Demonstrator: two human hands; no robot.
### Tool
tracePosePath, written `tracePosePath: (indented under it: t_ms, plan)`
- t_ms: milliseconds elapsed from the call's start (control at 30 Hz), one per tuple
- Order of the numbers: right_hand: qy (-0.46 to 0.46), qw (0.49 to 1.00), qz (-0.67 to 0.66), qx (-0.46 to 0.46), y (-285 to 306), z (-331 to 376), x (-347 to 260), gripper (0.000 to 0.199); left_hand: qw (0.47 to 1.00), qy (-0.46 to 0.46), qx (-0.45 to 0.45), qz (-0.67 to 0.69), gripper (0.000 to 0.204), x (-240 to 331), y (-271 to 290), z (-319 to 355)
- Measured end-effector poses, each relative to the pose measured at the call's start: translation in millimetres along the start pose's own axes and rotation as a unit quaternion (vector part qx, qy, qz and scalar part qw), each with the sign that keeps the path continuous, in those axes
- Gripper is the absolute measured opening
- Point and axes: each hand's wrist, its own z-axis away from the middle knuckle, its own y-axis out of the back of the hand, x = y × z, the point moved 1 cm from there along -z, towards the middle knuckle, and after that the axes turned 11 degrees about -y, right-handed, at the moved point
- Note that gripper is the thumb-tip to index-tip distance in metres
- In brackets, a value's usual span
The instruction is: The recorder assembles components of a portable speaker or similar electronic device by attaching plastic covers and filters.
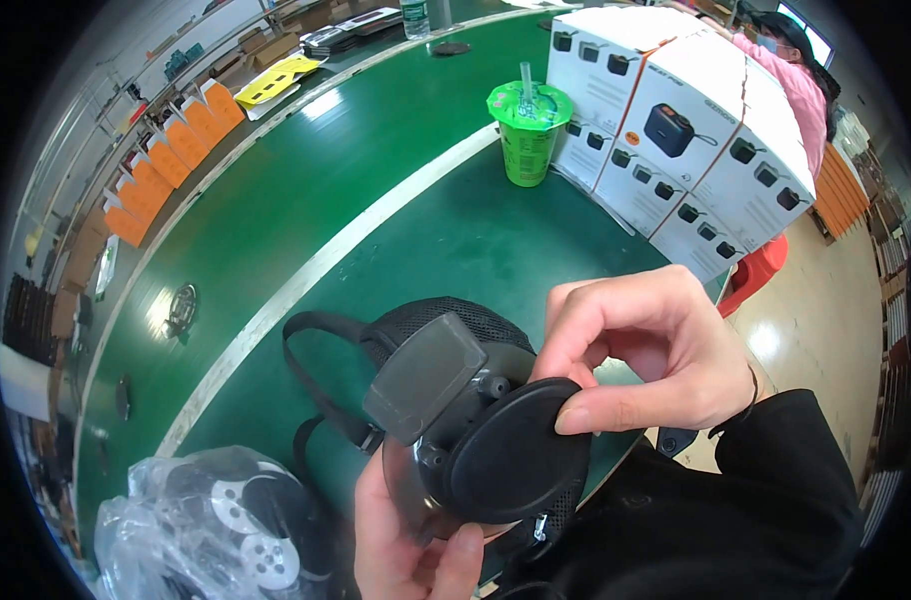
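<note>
- The right hand (pixel 656 360) has its grip closed on the upper right rim of a smooth, matte black round disc (pixel 516 455), the thumb on the front face and the other fingers bent behind the edge.
- The left hand (pixel 401 535) grips from below a black device of hard plastic and mesh fabric (pixel 446 315), its fingers and thumb around the lower part, where a see-through, smoky edge shows.
- This device is at the near part of the dark green table (pixel 406 240), between the two hands; whether it touches the surface is hard to tell.
- The disc lies against its near side, tilted; a dark grey rectangular block with rounded corners (pixel 426 380) sits just left of the disc.
- A black webbing strap (pixel 298 345) loops out to the left.
- Near the left hand lies a crumpled clear plastic bag (pixel 166 505) containing white round pieces with holes (pixel 268 560).
- Farther off, a bright green cup with a straw (pixel 528 150) stands beside stacked white printed boxes (pixel 666 130).
</note>
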Motion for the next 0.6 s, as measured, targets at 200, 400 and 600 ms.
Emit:
tracePosePath:
  t_ms: [200, 400, 600]
  plan:
    - [-0.001, 1.0, 0.003, -0.015, 1, 1, 4, 0.016, 1.0, 0.003, 0.0, -0.001, 0.066, 0, -2, -4]
    - [0.019, 0.998, 0.058, 0.034, 6, 4, -5, 0.019, 1.0, 0.021, 0.013, 0.004, 0.067, 5, -5, -3]
    - [0.059, 0.995, 0.074, 0.016, 8, 5, -5, 0.02, 0.999, 0.018, 0.033, 0.024, 0.066, 1, -7, -2]
